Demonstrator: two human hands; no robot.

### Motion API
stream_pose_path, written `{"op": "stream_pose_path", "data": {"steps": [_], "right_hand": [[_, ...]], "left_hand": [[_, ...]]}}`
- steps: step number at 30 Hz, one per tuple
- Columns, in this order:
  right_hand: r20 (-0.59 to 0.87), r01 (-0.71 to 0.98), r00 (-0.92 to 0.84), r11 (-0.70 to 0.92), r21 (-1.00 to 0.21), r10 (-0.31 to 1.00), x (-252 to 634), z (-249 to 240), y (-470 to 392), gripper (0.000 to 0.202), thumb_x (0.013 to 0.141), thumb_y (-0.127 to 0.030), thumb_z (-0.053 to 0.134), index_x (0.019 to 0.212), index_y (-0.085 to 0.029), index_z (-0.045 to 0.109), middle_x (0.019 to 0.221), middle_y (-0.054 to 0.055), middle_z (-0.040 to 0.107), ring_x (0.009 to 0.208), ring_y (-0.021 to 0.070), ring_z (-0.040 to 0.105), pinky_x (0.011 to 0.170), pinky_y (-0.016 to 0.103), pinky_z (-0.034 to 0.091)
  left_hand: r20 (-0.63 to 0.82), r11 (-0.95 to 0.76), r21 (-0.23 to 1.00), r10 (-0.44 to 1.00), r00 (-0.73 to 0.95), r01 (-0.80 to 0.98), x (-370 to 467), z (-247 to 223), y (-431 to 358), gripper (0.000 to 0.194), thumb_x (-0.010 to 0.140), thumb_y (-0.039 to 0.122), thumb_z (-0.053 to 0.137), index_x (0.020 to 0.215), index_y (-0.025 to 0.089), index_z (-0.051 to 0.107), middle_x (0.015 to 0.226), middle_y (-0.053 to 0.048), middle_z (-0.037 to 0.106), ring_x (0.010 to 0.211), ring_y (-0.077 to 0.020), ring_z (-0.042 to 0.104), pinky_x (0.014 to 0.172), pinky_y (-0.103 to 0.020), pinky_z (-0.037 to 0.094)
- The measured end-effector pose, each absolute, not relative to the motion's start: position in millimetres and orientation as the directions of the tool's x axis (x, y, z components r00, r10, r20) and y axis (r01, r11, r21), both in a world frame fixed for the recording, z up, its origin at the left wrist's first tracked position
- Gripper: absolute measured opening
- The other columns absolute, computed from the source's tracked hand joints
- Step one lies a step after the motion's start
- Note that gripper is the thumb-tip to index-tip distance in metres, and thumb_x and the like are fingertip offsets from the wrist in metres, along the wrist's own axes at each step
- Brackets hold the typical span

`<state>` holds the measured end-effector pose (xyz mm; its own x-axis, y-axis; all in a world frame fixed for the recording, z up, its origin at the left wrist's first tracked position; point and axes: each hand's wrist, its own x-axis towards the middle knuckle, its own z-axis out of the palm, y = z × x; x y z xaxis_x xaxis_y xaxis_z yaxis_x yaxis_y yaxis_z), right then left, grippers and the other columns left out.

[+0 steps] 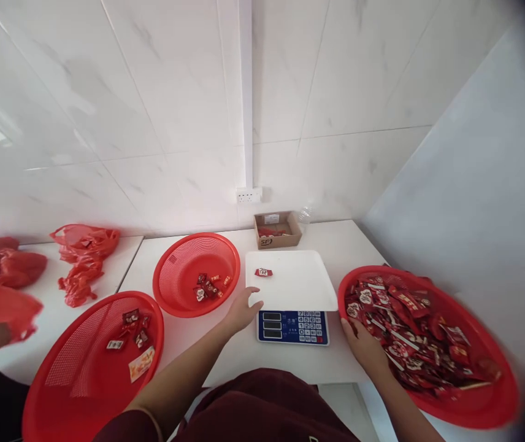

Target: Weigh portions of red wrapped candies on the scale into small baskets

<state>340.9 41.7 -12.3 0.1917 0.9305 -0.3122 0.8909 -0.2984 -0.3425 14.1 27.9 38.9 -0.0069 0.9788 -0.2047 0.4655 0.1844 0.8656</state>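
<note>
"On the pan (290, 294), where was the packet (264, 272)?"
"Just beyond the left hand (243, 310), lying crosswise; that hand, the nearer, was spread and empty."
"And the right hand (364, 344)?"
"By the basket (497, 390), its grip unclear."

A weighing scale (292, 336) is sitting on the bench (336, 240), one packet (264, 272) lying on its pan (302, 285); a carton (279, 240) is standing behind, a packet-filled basket (502, 396) at right, two baskets (184, 298) at left.
</note>
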Motion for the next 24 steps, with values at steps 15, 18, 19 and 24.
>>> {"op": "stream_pose_path", "data": {"steps": [15, 18, 19, 24], "right_hand": [[-0.354, 0.846, 0.173, -0.322, -0.425, 0.919, 337.9, -3.0, 40.1, 0.056, 0.087, -0.051, 0.025, 0.121, -0.017, 0.054, 0.118, 0.017, 0.063, 0.106, 0.0300, 0.060, 0.086, 0.038, 0.043], [-0.360, 0.819, 0.165, -0.331, -0.469, 0.918, 341.7, -6.5, 41.3, 0.057, 0.086, -0.052, 0.027, 0.121, -0.017, 0.054, 0.118, 0.017, 0.063, 0.106, 0.0297, 0.060, 0.087, 0.038, 0.043], [-0.364, 0.804, 0.162, -0.337, -0.490, 0.917, 343.3, -8.0, 42.1, 0.057, 0.086, -0.053, 0.028, 0.121, -0.017, 0.054, 0.118, 0.017, 0.063, 0.106, 0.0295, 0.060, 0.087, 0.038, 0.044], [-0.346, 0.684, 0.137, -0.341, -0.645, 0.928, 349.2, -14.5, 46.1, 0.052, 0.082, -0.051, 0.038, 0.115, -0.016, 0.058, 0.116, 0.015, 0.064, 0.109, 0.0275, 0.058, 0.093, 0.038, 0.041]], "left_hand": [[-0.181, -0.132, 0.234, 0.968, 0.176, 0.963, 41.9, 11.2, 98.0, 0.076, 0.088, 0.053, 0.036, 0.146, 0.008, 0.016, 0.154, -0.016, 0.010, 0.142, -0.0287, 0.005, 0.114, -0.047, 0.013], [-0.252, -0.110, 0.191, 0.955, 0.157, 0.975, 42.7, 10.1, 98.4, 0.078, 0.086, 0.056, 0.036, 0.146, 0.009, 0.016, 0.154, -0.015, 0.012, 0.142, -0.0292, 0.009, 0.113, -0.047, 0.014], [-0.274, -0.109, 0.186, 0.949, 0.158, 0.977, 42.7, 11.1, 97.4, 0.079, 0.086, 0.057, 0.036, 0.146, 0.010, 0.016, 0.154, -0.014, 0.011, 0.141, -0.0298, 0.009, 0.113, -0.047, 0.014], [-0.338, -0.072, 0.126, 0.935, 0.111, 0.989, 44.4, 16.1, 92.1, 0.079, 0.084, 0.059, 0.040, 0.147, 0.019, 0.014, 0.155, -0.013, 0.006, 0.141, -0.0332, 0.011, 0.112, -0.050, 0.014]]}}
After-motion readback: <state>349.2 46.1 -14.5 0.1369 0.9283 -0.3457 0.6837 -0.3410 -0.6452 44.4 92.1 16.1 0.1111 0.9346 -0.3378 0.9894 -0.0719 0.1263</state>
